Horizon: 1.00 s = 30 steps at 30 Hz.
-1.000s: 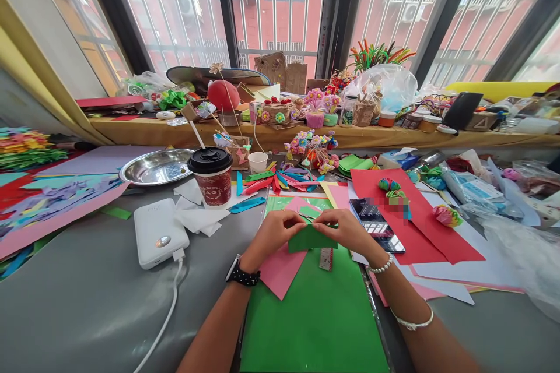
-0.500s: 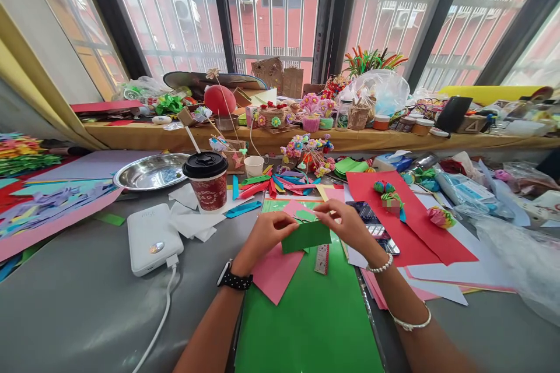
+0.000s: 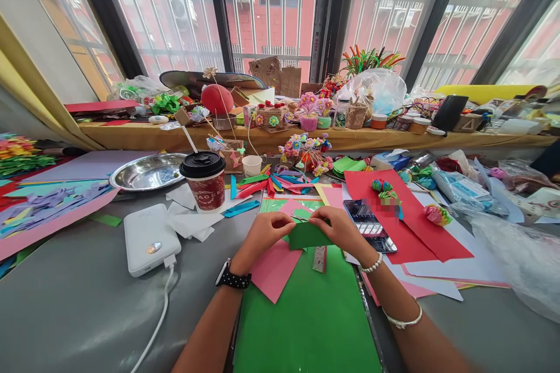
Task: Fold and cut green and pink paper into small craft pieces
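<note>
A small rectangle of dark green paper [image 3: 310,235] is held up by its top edge between my two hands. My left hand [image 3: 270,232] pinches its upper left corner between thumb and fingers. At the upper right, my right hand [image 3: 340,229] has its thumb and fingertips closed on the same paper. Below lies a large bright green sheet [image 3: 306,315]. On that sheet rest a pink paper [image 3: 276,271], partly under my left hand, and a short ruler [image 3: 319,259]. Light green scraps [image 3: 301,213] show behind the held paper.
Left of my hands stand a paper coffee cup [image 3: 210,191], a white power bank [image 3: 151,239] with a cable, and a metal plate [image 3: 146,172]. On the right are a phone [image 3: 370,226] and red sheets [image 3: 420,239] bearing paper flowers. Crafts crowd the windowsill [image 3: 184,135].
My right hand has come slightly down and left, nearer to my left hand. The green paper has shifted a little right, and the phone is less covered. The view has moved slightly.
</note>
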Each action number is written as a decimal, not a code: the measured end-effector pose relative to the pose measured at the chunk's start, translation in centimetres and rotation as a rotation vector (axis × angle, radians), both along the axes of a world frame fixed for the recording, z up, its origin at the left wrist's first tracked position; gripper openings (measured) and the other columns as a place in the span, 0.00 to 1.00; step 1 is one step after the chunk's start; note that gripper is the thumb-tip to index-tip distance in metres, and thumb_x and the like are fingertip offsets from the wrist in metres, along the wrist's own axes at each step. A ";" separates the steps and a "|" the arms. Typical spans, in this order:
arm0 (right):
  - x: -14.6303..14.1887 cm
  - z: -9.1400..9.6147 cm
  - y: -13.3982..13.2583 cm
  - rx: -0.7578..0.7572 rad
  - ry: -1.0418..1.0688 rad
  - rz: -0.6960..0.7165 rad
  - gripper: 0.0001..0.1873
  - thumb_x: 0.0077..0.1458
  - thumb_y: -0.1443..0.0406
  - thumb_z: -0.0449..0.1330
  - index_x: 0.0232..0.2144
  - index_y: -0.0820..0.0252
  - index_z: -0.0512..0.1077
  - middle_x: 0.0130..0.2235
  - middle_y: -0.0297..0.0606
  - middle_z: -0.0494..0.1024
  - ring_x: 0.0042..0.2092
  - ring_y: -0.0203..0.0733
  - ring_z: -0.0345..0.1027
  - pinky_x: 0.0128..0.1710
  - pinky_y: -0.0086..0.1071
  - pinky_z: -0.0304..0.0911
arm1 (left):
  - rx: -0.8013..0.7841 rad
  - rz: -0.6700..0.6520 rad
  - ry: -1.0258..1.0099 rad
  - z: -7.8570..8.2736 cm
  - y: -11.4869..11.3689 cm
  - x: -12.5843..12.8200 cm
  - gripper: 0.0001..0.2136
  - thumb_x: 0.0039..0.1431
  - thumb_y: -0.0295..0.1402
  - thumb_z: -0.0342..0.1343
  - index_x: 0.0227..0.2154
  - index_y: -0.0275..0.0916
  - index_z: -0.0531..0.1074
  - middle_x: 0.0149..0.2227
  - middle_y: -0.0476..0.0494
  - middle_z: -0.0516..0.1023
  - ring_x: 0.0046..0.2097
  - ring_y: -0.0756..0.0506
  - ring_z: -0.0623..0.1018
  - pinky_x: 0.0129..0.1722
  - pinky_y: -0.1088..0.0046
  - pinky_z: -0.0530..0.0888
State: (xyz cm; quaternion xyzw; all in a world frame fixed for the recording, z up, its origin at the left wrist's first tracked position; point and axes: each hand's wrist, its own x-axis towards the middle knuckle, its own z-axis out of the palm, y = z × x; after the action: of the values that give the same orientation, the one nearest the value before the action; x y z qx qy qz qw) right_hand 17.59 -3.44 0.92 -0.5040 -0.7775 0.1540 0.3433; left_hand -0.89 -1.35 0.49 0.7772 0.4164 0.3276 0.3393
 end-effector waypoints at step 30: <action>0.9 -1.0 1.0 -0.018 0.030 -0.056 0.08 0.50 0.65 0.51 0.26 0.62 0.69 0.26 0.37 0.73 0.27 0.37 0.64 0.26 0.28 0.57 | 0.190 0.107 0.078 0.1 0.1 -0.4 0.10 0.50 0.36 0.47 0.25 0.38 0.72 0.28 0.47 0.75 0.30 0.49 0.72 0.29 0.77 0.66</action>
State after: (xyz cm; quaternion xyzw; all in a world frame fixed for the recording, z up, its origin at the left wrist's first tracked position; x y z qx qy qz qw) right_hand 18.49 -2.46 -0.10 -0.5262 -0.7564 0.1589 0.3546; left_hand -1.24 -1.27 0.63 0.7949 0.4371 0.3527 0.2295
